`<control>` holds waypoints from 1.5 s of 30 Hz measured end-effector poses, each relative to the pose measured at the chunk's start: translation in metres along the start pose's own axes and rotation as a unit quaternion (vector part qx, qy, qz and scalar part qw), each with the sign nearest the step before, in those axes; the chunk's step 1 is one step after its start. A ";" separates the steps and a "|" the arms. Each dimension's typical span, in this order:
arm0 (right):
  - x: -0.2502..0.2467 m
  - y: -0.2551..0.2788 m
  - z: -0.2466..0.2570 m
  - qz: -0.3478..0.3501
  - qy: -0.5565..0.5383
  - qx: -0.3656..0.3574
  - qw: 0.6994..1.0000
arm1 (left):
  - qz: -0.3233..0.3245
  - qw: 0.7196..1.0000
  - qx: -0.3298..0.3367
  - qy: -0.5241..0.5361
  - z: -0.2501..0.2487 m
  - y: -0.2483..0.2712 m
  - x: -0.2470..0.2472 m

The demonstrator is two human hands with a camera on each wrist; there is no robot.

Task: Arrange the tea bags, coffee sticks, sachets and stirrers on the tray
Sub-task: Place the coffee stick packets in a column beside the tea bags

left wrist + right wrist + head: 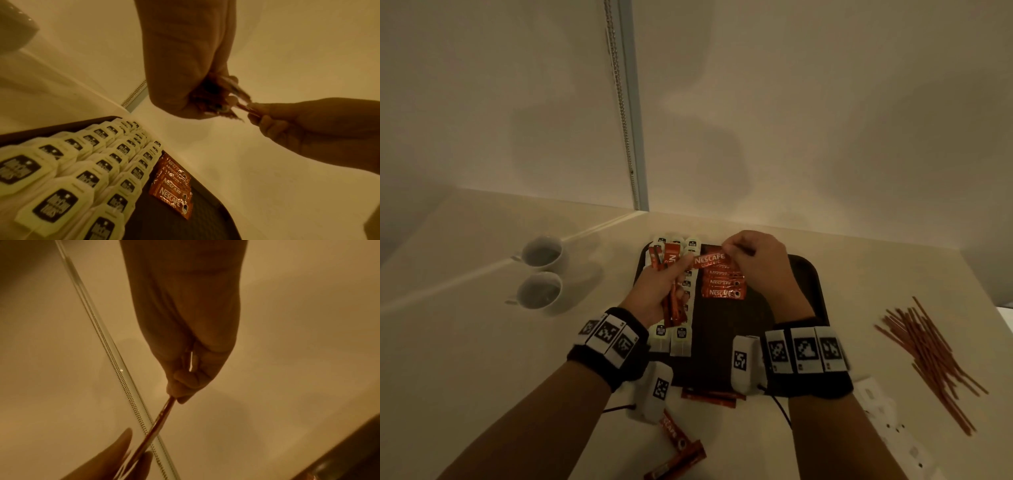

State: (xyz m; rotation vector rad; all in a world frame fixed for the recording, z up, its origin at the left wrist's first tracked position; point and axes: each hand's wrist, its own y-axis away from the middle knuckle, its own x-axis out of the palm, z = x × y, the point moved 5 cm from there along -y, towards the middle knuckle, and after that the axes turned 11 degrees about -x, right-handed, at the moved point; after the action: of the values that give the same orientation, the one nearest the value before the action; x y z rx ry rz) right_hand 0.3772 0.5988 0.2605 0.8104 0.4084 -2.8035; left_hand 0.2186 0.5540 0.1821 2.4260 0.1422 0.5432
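Note:
A dark tray (804, 274) holds rows of white tea bags (82, 170) along its left side and a short column of red coffee sticks (722, 284) beside them. My left hand (678, 274) hovers over the tea bags and grips a bundle of coffee sticks (671, 311). My right hand (729, 251) pinches the right end of one red coffee stick (709, 261), which spans between both hands above the tray. In the right wrist view this stick (158, 418) runs edge-on from my right fingertips (179, 395) down to the left fingers (115, 456).
Brown stirrers (928, 353) lie heaped on the counter right of the tray. White sachets (887, 421) sit by my right forearm. Loose coffee sticks (681, 442) lie in front of the tray. Two white cups (541, 274) stand at the left, the wall close behind.

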 end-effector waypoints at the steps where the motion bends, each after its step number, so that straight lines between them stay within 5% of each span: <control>1: -0.001 -0.001 0.001 0.010 0.015 -0.003 1.000 | 0.001 1.000 -0.019 -0.010 0.003 0.000 0.000; 8: -0.003 0.002 0.010 0.005 0.003 -0.030 1.000 | 0.040 0.996 -0.079 0.025 0.014 0.001 0.006; 18: 0.003 0.014 -0.021 0.009 -0.177 0.039 0.983 | -0.050 0.988 0.093 -0.109 -0.020 0.009 0.000; 24: 0.005 0.012 -0.045 0.063 -0.072 0.034 0.995 | -0.102 0.976 0.154 -0.114 -0.027 0.007 -0.014; 27: 0.006 0.011 -0.074 0.082 -0.010 0.058 0.995 | -0.128 0.985 0.112 -0.022 -0.024 0.002 -0.031; 34: 0.038 0.026 -0.145 0.202 0.062 0.148 0.966 | -0.076 0.983 -0.043 0.160 -0.007 -0.007 -0.045; 45: 0.058 0.017 -0.171 0.096 0.120 0.155 0.976 | -0.036 0.974 -0.083 0.210 -0.007 -0.005 -0.044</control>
State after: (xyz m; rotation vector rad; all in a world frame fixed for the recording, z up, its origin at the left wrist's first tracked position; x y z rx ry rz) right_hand 0.4174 0.6304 0.0870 1.1912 -0.0788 -2.6301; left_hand 0.1758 0.5519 0.1686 2.1065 0.3471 0.9876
